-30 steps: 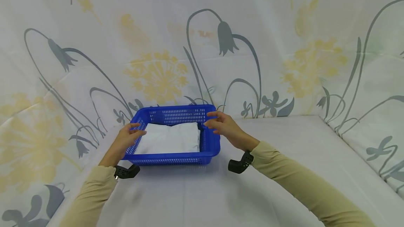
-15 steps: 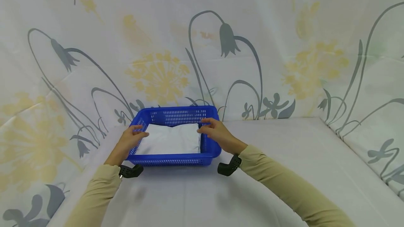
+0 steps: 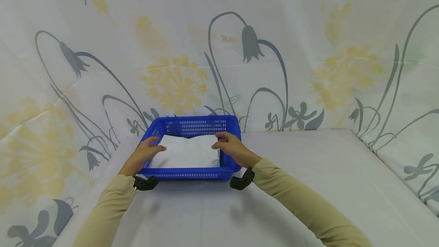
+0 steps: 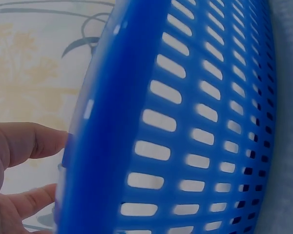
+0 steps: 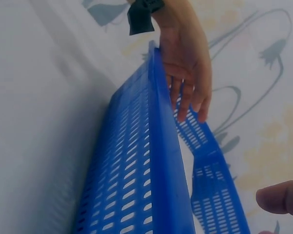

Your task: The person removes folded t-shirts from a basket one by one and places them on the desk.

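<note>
A blue plastic basket with slotted walls holds a flat white thing, seemingly folded fabric, wrinkled at its right edge. My left hand reaches over the basket's left side, its thumb above the white thing's left edge. Over the right side extends my right hand, fingertips at the white thing's right edge. Both hands have fingers loosely bent; whether they touch the white thing cannot be made out. The left wrist view shows left fingers beyond the basket rim. In the right wrist view, the right thumb shows lower right.
The basket stands on a white-covered table, near a back wall of flower-printed cloth. Black wrist devices sit under both wrists. Table surface extends in front of the basket and to its right.
My right hand has moved left and slightly down, from the basket's right rim to the white thing's right edge. My left hand has shifted a little right, inward over the basket.
</note>
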A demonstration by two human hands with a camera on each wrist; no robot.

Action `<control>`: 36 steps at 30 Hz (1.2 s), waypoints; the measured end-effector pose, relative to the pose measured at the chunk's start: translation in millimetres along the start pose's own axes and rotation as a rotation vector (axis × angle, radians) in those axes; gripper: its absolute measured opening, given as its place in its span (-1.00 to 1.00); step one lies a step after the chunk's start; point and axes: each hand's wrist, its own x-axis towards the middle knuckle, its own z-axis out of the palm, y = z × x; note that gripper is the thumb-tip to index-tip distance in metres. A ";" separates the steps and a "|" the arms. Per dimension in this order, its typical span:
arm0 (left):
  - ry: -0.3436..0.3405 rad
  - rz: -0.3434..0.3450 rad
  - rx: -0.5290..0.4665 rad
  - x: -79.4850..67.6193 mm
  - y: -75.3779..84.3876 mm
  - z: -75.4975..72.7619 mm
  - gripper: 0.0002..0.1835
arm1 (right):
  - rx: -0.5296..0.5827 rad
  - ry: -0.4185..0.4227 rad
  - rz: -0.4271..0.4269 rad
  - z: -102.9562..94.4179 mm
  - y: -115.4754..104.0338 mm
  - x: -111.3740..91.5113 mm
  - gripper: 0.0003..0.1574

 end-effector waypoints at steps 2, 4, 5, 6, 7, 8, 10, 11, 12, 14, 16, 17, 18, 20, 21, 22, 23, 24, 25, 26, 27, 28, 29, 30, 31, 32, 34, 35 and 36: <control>0.000 -0.007 0.007 1.1 -0.4 -0.2 -0.24 | -0.014 -0.010 0.009 2.2 0.8 0.4 -0.36; -0.003 -0.011 0.007 2.1 -1.0 -0.4 -0.24 | -0.028 -0.012 0.024 4.2 1.1 1.0 -0.37; -0.004 -0.017 0.007 2.4 -0.7 -0.6 -0.24 | -0.034 -0.009 0.030 5.2 1.5 1.7 -0.37; -0.007 -0.018 0.012 2.7 -0.8 -0.8 -0.24 | -0.040 -0.007 0.035 6.0 1.8 2.3 -0.37; -0.011 -0.020 0.018 3.2 -1.0 -1.0 -0.24 | -0.044 -0.006 0.039 6.8 2.1 2.9 -0.37; -0.015 -0.020 0.024 3.7 -1.1 -1.4 -0.24 | -0.045 -0.003 0.046 7.5 2.2 3.6 -0.36; -0.020 -0.025 0.036 4.8 -1.5 -1.5 -0.24 | -0.044 0.001 0.054 8.6 2.5 5.2 -0.34; -0.022 -0.025 0.043 5.2 -1.6 -1.7 -0.24 | -0.043 0.004 0.059 9.0 2.6 5.9 -0.33; -0.024 -0.023 0.050 5.6 -1.7 -1.7 -0.25 | -0.042 0.005 0.065 9.4 2.5 6.3 -0.32; -0.028 -0.014 0.063 6.4 -2.0 -1.7 -0.26 | -0.046 0.007 0.078 10.4 2.6 8.1 -0.28; -0.036 -0.006 0.064 6.7 -2.2 -1.2 -0.26 | -0.057 0.009 0.091 11.4 3.5 10.2 -0.23; -0.046 -0.004 0.057 6.8 -2.4 -0.9 -0.26 | -0.066 0.009 0.098 11.9 4.2 11.0 -0.22; -0.056 -0.006 0.048 6.9 -2.7 -0.7 -0.25 | -0.074 0.008 0.105 12.4 5.0 11.8 -0.20; -0.076 -0.023 0.017 7.0 -2.8 0.4 -0.24 | -0.093 0.008 0.118 13.5 6.7 13.1 -0.17; -0.086 -0.035 0.001 7.4 -3.2 0.9 -0.23 | -0.099 0.007 0.126 13.8 7.4 13.4 -0.17; -0.095 -0.048 -0.014 7.8 -3.5 1.4 -0.23 | -0.105 0.005 0.133 14.1 8.1 13.8 -0.16; -0.100 -0.060 -0.025 8.0 -3.8 1.9 -0.22 | -0.110 0.002 0.141 14.4 8.7 13.8 -0.16; -0.102 -0.070 -0.032 8.5 -4.0 2.4 -0.22 | -0.115 0.001 0.147 14.7 9.3 14.1 -0.16; -0.102 -0.078 -0.037 8.9 -3.9 2.9 -0.22 | -0.119 -0.001 0.152 15.1 9.9 14.6 -0.15; -0.102 -0.083 -0.043 9.3 -4.0 3.3 -0.22 | -0.121 -0.003 0.156 15.3 10.3 15.1 -0.15; -0.102 -0.086 -0.046 9.9 -4.4 3.7 -0.22 | -0.123 -0.003 0.160 15.5 10.4 15.4 -0.15; -0.101 -0.086 -0.052 10.3 -4.6 4.0 -0.22 | -0.123 -0.002 0.163 15.8 10.9 16.0 -0.14; -0.100 -0.087 -0.058 10.7 -4.8 4.2 -0.21 | -0.122 -0.001 0.163 16.1 11.1 16.4 -0.13; -0.102 -0.090 -0.069 11.0 -5.2 4.1 -0.21 | -0.118 -0.003 0.163 16.5 11.4 17.0 -0.11; -0.103 -0.097 -0.080 10.9 -6.0 4.1 -0.20 | -0.115 -0.007 0.164 17.2 11.6 17.5 -0.10; -0.104 -0.105 -0.091 10.9 -7.1 4.1 -0.21 | -0.114 -0.010 0.166 17.8 11.7 17.8 -0.09; -0.109 -0.116 -0.106 11.2 -8.5 3.5 -0.21 | -0.109 -0.020 0.172 18.8 11.8 18.5 -0.07; -0.111 -0.121 -0.112 11.4 -8.8 3.4 -0.22 | -0.105 -0.023 0.175 18.9 11.6 18.7 -0.06; -0.113 -0.123 -0.114 11.4 -8.8 3.3 -0.22 | -0.102 -0.024 0.180 19.0 11.5 18.9 -0.07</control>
